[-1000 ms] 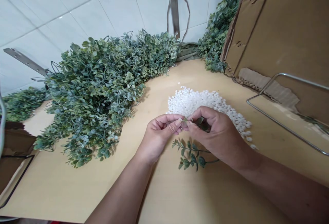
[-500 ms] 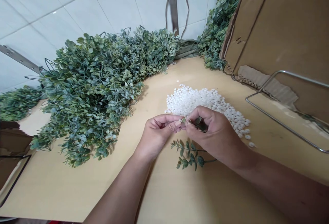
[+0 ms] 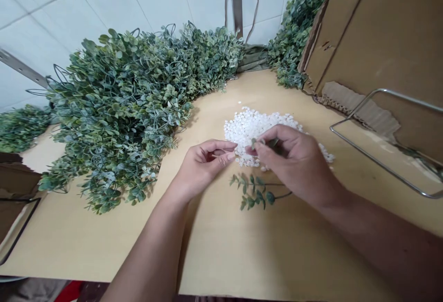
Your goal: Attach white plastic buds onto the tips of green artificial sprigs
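My right hand (image 3: 290, 154) pinches a small piece of artificial greenery (image 3: 255, 143) between thumb and forefinger, its green leaves partly hidden by the fingers. My left hand (image 3: 207, 163) is just to the left, a short gap away, with thumb and forefinger drawn close together; whether anything tiny is between them I cannot make out. Behind and below the fingers spreads a heap of small white plastic pieces (image 3: 242, 124). A leafy artificial sprig (image 3: 254, 196) shows below my right hand, its stems running beneath the palm; whether that hand also holds them is hidden.
A large pile of artificial foliage (image 3: 121, 108) covers the left and back of the tan tabletop (image 3: 221, 256). More foliage (image 3: 290, 34) stands at the back right beside a cardboard box (image 3: 387, 29). A bent metal wire frame (image 3: 384, 166) leans out at the right.
My hands have come apart: the right has moved up and right with the small green piece, the left slightly left. The view has tilted down a little.
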A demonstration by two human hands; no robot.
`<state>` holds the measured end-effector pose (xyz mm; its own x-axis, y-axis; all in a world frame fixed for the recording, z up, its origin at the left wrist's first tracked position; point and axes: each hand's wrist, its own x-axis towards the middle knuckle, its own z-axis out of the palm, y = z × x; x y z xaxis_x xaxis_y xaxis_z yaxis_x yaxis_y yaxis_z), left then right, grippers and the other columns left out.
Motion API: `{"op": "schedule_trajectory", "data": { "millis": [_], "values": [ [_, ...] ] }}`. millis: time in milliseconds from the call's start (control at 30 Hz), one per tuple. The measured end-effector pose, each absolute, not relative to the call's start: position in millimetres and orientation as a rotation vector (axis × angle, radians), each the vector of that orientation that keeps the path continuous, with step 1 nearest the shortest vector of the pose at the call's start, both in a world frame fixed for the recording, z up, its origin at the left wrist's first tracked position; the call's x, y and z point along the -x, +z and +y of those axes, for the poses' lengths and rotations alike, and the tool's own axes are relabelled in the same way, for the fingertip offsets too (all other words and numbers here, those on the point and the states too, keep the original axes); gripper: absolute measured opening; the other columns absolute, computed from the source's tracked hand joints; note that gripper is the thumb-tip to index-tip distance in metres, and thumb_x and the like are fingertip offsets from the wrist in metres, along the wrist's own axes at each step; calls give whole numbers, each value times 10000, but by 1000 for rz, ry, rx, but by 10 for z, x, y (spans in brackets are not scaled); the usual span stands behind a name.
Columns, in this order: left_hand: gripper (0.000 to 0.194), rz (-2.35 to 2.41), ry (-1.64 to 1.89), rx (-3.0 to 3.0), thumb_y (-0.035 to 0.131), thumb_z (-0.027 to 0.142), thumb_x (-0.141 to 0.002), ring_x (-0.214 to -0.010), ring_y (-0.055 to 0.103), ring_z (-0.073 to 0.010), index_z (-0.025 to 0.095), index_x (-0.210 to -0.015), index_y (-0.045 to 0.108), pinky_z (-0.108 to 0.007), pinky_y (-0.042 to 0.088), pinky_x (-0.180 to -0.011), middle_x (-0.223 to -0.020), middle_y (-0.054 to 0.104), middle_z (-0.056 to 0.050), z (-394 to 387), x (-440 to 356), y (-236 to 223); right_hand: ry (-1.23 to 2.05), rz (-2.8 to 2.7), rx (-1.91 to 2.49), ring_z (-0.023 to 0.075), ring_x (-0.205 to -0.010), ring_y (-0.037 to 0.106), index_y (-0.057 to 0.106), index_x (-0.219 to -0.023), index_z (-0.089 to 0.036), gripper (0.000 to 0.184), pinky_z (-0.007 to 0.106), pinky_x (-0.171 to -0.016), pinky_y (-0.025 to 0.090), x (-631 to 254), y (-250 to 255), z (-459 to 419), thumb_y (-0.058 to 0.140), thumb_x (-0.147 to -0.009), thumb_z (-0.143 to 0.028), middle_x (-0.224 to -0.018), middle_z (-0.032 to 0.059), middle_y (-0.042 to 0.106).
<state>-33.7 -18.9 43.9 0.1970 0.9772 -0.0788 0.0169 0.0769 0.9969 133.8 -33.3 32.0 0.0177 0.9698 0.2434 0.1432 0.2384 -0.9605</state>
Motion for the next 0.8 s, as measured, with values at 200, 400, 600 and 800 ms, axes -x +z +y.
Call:
{"op": "schedule_trajectory", "data": {
  "millis": [200, 400, 600, 800],
  "values": [
    [308, 1098, 658, -1356, 790, 233, -584, -562, 540, -74, 111, -853, 701, -203, 447, -577, -642, 657, 1, -206, 404, 434, 919, -1148, 1090, 138, -603, 656, 541, -655, -191, 116, 228, -544, 505, -1400, 438, -289, 620, -734, -160, -590, -4, 648],
    [181, 1105, 744, -1378, 764, 222, -613, -571, 523, -82, 115, -731, 679, -213, 426, -576, -625, 630, 2, -209, 310, 314, 994, -1218, 935, 138, -662, 655, 592, -723, -198, 64, 243, -599, 512, -1459, 495, -328, 639, -764, -209, -649, -7, 663],
    [69, 1084, 920, -1454, 724, 188, -654, -572, 522, -93, 133, -648, 682, -217, 420, -564, -619, 633, -7, -217, 334, 383, 1452, -1572, 444, 196, -919, 616, 704, -751, -223, 417, 365, -859, 482, -1676, 687, -349, 464, -848, -550, -871, 43, 670],
    [48, 1010, 1010, -1551, 722, 174, -659, -608, 577, -109, 150, -627, 696, -227, 476, -616, -645, 662, -25, -235, 359, 499, 1277, -1541, 862, 150, -713, 602, 631, -717, -195, 229, 292, -670, 511, -1561, 561, -338, 579, -818, -393, -742, 18, 624]
  ]
}}
